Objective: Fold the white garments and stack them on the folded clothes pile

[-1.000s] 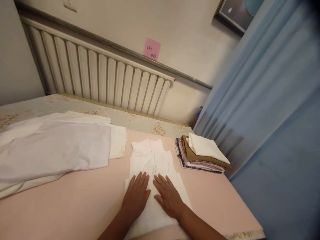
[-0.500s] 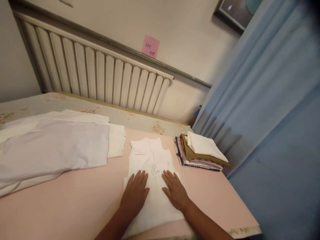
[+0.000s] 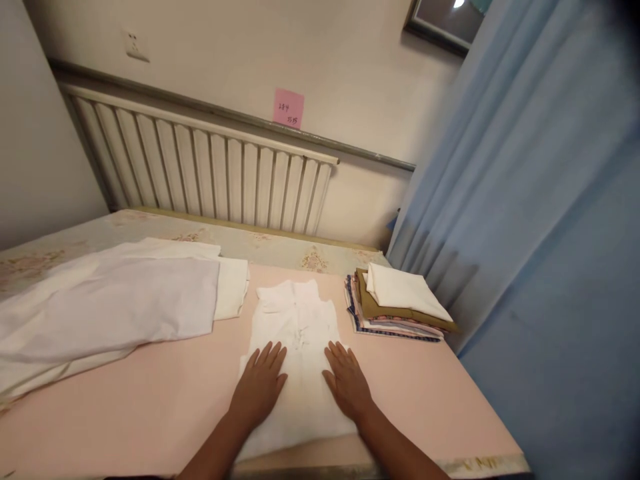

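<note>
A white garment [image 3: 300,400] lies lengthwise in front of me on a pink cloth [image 3: 415,400], its far part creased around the middle. My left hand [image 3: 259,387] rests flat near its left edge, fingers spread and pointing away from me. On the opposite edge lies my right hand [image 3: 347,383], palm down with the fingers stretched out. Both hands touch the fabric without gripping it. The garment's exact kind is hard to make out.
Loose white garments [image 3: 125,300] are heaped on the left. A stack of folded clothes [image 3: 405,300] sits at the back right, beside a blue curtain [image 3: 500,200]. Behind the floral-covered surface [image 3: 280,243] stand a radiator [image 3: 220,170] and a wall with a pink note [image 3: 289,109].
My hands have slid slightly apart on the white garment, the left one moving left. The camera view has tilted and shifted a little.
</note>
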Demonstrator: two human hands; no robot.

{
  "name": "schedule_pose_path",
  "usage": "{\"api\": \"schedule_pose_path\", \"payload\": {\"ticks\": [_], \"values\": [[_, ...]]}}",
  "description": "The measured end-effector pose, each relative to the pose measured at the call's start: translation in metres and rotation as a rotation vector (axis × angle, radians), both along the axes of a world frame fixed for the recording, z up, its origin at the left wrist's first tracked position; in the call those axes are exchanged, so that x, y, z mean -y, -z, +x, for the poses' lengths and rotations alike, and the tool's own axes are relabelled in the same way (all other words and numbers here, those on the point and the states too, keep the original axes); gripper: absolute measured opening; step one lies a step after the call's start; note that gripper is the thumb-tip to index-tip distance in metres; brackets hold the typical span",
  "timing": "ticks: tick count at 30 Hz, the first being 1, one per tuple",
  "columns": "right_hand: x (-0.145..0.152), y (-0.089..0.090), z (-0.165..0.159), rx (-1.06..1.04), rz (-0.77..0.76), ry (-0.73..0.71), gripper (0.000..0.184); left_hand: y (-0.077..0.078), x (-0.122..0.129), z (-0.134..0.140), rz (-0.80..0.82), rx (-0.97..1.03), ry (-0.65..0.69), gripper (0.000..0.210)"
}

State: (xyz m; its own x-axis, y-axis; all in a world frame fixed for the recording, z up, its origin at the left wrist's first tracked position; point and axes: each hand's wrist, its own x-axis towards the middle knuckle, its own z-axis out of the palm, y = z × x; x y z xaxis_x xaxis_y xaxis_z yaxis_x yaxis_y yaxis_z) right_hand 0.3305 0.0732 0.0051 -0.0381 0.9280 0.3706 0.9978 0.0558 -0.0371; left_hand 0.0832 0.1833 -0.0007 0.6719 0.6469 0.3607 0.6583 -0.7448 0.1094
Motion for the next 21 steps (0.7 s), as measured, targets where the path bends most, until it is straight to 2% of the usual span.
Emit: {"api": "schedule_pose_path", "payload": {"ticks": [6, 11, 15, 21], "values": [[0.001, 0.0, -0.001, -0.069, 0.068, 0.004, 0.043, -0.006, 0.027, 0.037, -0.007, -0.006, -0.155, 0.049], [-0.001, -0.002, 0.0, -0.119, 0.02, 0.016, 0.042, 0.002, 0.057, 0.065, 0.041, 0.006, -0.072, 0.049], [0.003, -0.003, -0.019, -0.155, -0.03, 0.065, 0.042, 0.005, 0.063, 0.065, 0.064, 0.012, -0.061, 0.049], [0.03, -0.005, -0.039, -0.159, -0.008, -0.053, 0.045, -0.002, 0.064, 0.053, 0.078, -0.024, -0.053, 0.049]]}}
